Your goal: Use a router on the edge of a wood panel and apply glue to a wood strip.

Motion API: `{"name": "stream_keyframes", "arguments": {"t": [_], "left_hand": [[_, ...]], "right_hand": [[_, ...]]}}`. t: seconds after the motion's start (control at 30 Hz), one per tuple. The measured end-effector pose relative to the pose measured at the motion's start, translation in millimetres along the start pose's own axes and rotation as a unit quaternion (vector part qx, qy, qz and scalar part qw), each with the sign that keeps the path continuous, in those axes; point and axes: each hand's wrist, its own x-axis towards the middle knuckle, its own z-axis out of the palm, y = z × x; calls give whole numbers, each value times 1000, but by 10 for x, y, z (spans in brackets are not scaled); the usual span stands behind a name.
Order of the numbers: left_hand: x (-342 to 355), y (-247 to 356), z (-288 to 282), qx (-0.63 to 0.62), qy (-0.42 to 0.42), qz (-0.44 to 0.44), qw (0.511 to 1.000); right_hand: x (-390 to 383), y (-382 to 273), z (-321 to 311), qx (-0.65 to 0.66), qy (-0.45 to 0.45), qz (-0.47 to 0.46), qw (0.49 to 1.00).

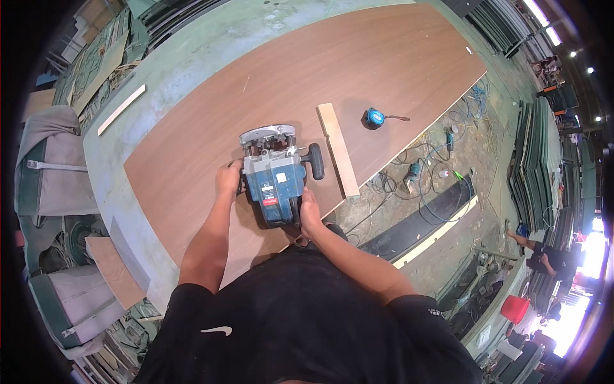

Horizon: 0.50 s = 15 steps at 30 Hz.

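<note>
A blue and silver plunge router (274, 179) stands on a large brown wooden panel (198, 102), near its edge. My left hand (228, 179) grips the router's left handle, fingers curled round it. My right hand (309, 211) holds the lower right of the router body, its fingertips partly hidden. Just right of the router lies a pale wooden batten (338, 150), with a blue tape measure (374, 118) beyond it.
Cables (384, 182), power tools (413, 171) and long boards (435, 224) lie on the floor at the right. A pale strip (122, 110) is left of the panel, near padded seats (54, 166). A co-worker (553, 259) and stacked sheets (531, 166) are at far right.
</note>
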Motion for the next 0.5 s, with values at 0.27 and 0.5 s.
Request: {"name": "stream_keyframes", "arguments": {"t": [0.27, 0.5], "left_hand": [[-4, 9, 3, -10, -18, 2, 1000], [201, -236, 39, -90, -38, 50, 994]], "right_hand": [[32, 16, -49, 101, -41, 55, 993], [76, 128, -9, 20, 36, 19, 999]]}}
